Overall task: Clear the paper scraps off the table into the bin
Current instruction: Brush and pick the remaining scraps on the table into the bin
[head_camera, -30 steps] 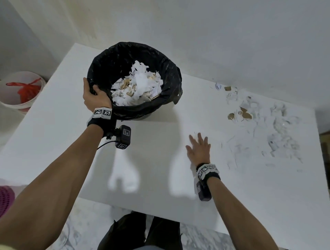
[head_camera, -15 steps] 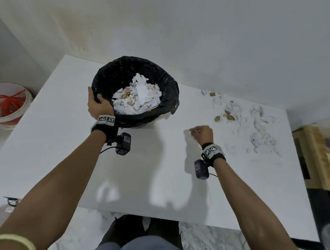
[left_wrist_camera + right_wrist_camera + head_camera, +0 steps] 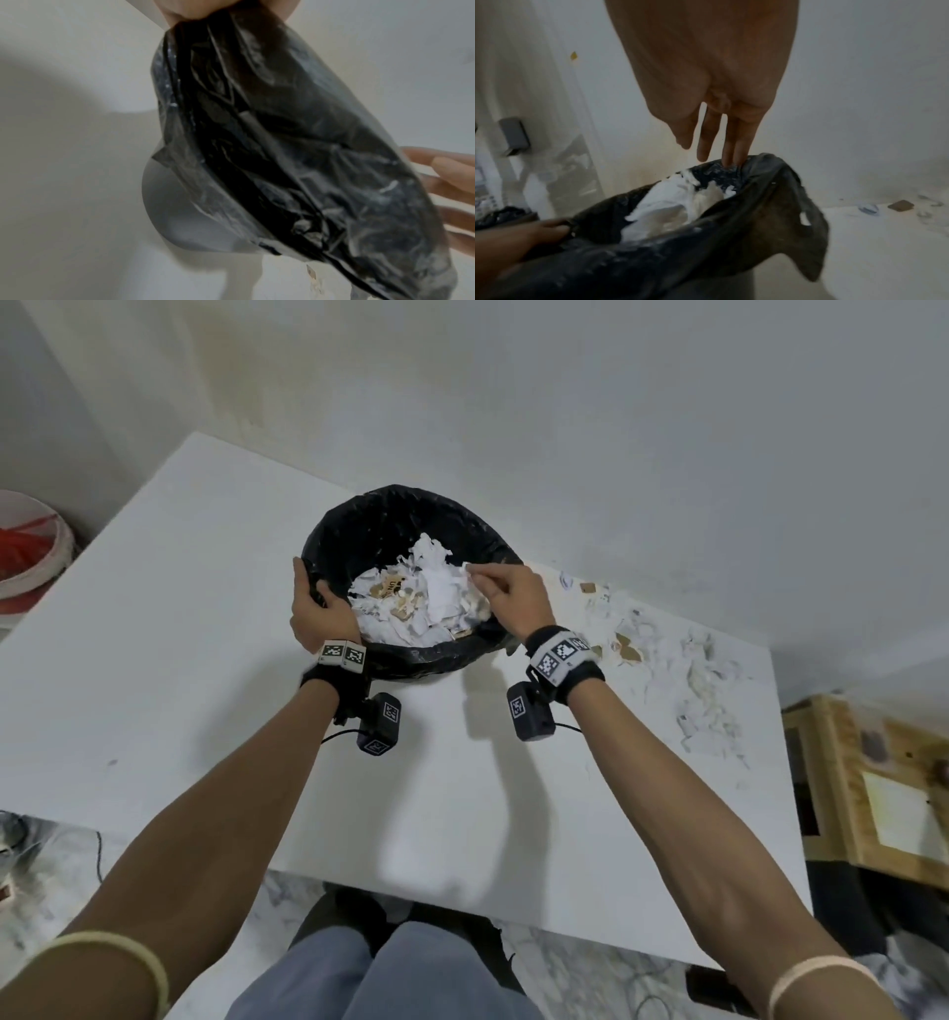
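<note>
A bin with a black liner (image 3: 405, 660) stands on the white table (image 3: 205, 660), part full of white and brown paper scraps (image 3: 411, 608). My left hand (image 3: 321, 608) grips its near-left rim, thumb inside the liner. Over the bin's right side hovers my right hand (image 3: 475, 572), fingers straight and spread, pointing down at the liner (image 3: 731, 233) in the right wrist view; I see nothing held between them. More loose scraps (image 3: 698, 690) lie scattered on the table to the right. The left wrist view shows the liner (image 3: 282, 162) over the grey bin body (image 3: 180, 213).
A white bucket (image 3: 46, 577) with a red bag sits on the floor at the left. A wooden crate (image 3: 873, 788) stands past the table's right edge. The wall runs close behind the bin. My knees are at the table's front edge.
My right hand left the table, closed around scraps, and rose over the bin, where its fingers now stand straight. The left hand kept its grip on the rim.
</note>
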### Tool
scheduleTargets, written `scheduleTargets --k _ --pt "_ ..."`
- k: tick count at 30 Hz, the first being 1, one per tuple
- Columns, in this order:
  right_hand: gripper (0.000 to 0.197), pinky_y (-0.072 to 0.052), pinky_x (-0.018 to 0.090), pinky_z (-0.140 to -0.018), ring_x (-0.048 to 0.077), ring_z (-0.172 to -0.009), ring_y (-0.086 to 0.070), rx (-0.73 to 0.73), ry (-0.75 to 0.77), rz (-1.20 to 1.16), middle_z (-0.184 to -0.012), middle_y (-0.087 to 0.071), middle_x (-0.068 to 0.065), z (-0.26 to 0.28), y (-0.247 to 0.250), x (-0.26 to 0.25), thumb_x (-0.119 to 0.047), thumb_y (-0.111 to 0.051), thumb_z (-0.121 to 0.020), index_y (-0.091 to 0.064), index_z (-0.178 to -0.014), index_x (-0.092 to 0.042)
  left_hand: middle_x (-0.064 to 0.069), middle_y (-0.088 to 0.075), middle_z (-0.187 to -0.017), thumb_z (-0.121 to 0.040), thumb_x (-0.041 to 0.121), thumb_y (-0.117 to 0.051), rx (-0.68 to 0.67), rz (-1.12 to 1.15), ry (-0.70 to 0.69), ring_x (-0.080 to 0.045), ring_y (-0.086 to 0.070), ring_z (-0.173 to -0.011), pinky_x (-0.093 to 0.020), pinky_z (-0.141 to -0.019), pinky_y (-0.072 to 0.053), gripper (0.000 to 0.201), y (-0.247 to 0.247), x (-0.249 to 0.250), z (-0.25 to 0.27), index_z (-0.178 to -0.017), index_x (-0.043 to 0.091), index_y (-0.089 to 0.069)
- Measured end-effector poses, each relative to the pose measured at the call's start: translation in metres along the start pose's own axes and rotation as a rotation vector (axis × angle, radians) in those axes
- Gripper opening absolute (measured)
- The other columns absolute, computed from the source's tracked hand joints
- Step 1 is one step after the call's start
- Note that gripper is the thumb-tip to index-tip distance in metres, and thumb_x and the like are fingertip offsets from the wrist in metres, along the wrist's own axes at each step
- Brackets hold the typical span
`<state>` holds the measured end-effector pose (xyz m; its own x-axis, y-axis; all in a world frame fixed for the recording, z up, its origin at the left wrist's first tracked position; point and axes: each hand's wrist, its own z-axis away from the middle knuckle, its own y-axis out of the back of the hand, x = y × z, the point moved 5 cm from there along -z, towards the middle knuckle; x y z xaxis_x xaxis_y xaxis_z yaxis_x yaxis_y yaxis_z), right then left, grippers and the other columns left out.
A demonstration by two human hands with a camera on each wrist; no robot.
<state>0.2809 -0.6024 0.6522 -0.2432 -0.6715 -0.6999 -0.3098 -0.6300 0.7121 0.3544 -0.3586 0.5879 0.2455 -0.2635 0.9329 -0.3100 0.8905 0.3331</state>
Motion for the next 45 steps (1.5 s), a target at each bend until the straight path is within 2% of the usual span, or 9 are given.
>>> scheduleTargets --k 3,7,16,21,27,33,37,41,45 --pt "0.025 -0.049 0.016 -0.083 -0.004 -0.089 -0.063 0.114 0.021 -0.018 -0.104 -0.072 -0.010 0.003 0.018 0.019 -0.027 -0.053 -0.093 -0.071 -0.111 -0.028 -0.002 -0.059 -0.131 -0.099 0.018 -0.042 0.038 0.007 0.000 -0.022 -0.058 -0.114 -0.018 -0.091 -0.039 0.042 0.007 -0.003 0.006 -0.141 0.023 -0.042" --pt "0.029 -0.051 0.028 -0.090 0.015 -0.102 -0.066 0.298 -0.036 0.018 -0.111 -0.071 0.001 0.006 0.049 0.077 -0.013 -0.047 -0.094 -0.069 -0.113 -0.015 0.000 -0.054 -0.137 -0.098 0.017 -0.043 0.104 0.031 -0.010 -0.019 -0.055 -0.120 -0.015 -0.093 -0.038 0.043 0.014 -0.009 0.012 -0.140 0.021 -0.043" --pt "0.048 -0.032 0.036 -0.109 0.029 -0.135 -0.040 -0.362 -0.157 0.408 -0.148 -0.040 0.013 0.029 -0.031 0.218 -0.016 -0.047 -0.097 -0.039 -0.144 -0.007 -0.002 -0.057 -0.133 -0.099 0.019 -0.042 0.309 0.069 0.091 -0.017 -0.054 -0.119 -0.001 -0.083 -0.030 0.041 0.031 -0.029 0.045 -0.140 0.024 -0.043" --pt "0.054 -0.028 0.047 -0.112 0.034 -0.139 -0.025 -0.423 -0.111 0.428 -0.152 -0.024 0.019 0.012 -0.054 0.254 -0.011 -0.047 -0.094 -0.027 -0.142 0.002 0.002 -0.052 -0.138 -0.099 0.018 -0.043 0.424 0.067 0.101 -0.014 -0.051 -0.124 0.003 -0.083 -0.026 0.041 0.038 -0.042 0.061 -0.139 0.023 -0.045" --pt "0.057 -0.014 0.045 -0.119 0.036 -0.146 -0.003 -0.510 -0.013 0.371 -0.158 -0.003 0.020 0.026 -0.089 0.252 -0.003 -0.031 -0.097 -0.008 -0.148 0.007 0.002 -0.052 -0.138 -0.098 0.016 -0.045 0.505 0.096 0.087 -0.012 -0.049 -0.126 0.015 -0.072 -0.025 0.041 0.037 -0.049 0.065 -0.139 0.019 -0.046" --pt "0.056 -0.006 0.037 -0.120 0.032 -0.147 -0.005 -0.629 0.376 0.398 -0.159 -0.007 0.015 0.093 -0.121 0.223 -0.025 -0.031 -0.103 -0.013 -0.150 -0.001 0.005 -0.051 -0.139 -0.098 0.018 -0.044 0.510 0.071 0.098 -0.010 -0.048 -0.127 0.008 -0.082 -0.026 0.041 0.037 -0.047 0.067 -0.138 0.021 -0.046" --pt "0.052 -0.016 0.037 -0.120 0.026 -0.147 -0.013 -0.645 0.498 0.471 -0.159 -0.013 0.008 0.112 -0.110 0.230 -0.024 -0.032 -0.104 -0.018 -0.151 -0.005 0.003 -0.051 -0.139 -0.097 0.016 -0.044 0.500 0.059 0.087 -0.011 -0.048 -0.127 0.015 -0.071 -0.025 0.041 0.035 -0.045 0.066 -0.138 0.020 -0.046" --pt "0.046 -0.025 0.034 -0.118 0.022 -0.144 -0.026 -0.615 0.469 0.500 -0.156 -0.028 0.003 0.112 -0.076 0.248 -0.022 -0.033 -0.104 -0.032 -0.147 -0.008 0.003 -0.051 -0.139 -0.097 0.015 -0.044 0.474 0.067 0.074 -0.010 -0.049 -0.126 0.014 -0.069 -0.026 0.041 0.035 -0.040 0.063 -0.139 0.018 -0.046" --pt "0.039 -0.043 0.036 -0.105 0.018 -0.137 -0.040 -0.433 0.209 0.418 -0.145 -0.046 -0.002 0.118 -0.042 0.261 -0.022 -0.046 -0.098 -0.050 -0.137 -0.017 0.003 -0.051 -0.139 -0.098 0.015 -0.043 0.407 0.064 0.069 -0.008 -0.057 -0.111 0.013 -0.064 -0.027 0.042 0.032 -0.032 0.059 -0.140 0.019 -0.044"
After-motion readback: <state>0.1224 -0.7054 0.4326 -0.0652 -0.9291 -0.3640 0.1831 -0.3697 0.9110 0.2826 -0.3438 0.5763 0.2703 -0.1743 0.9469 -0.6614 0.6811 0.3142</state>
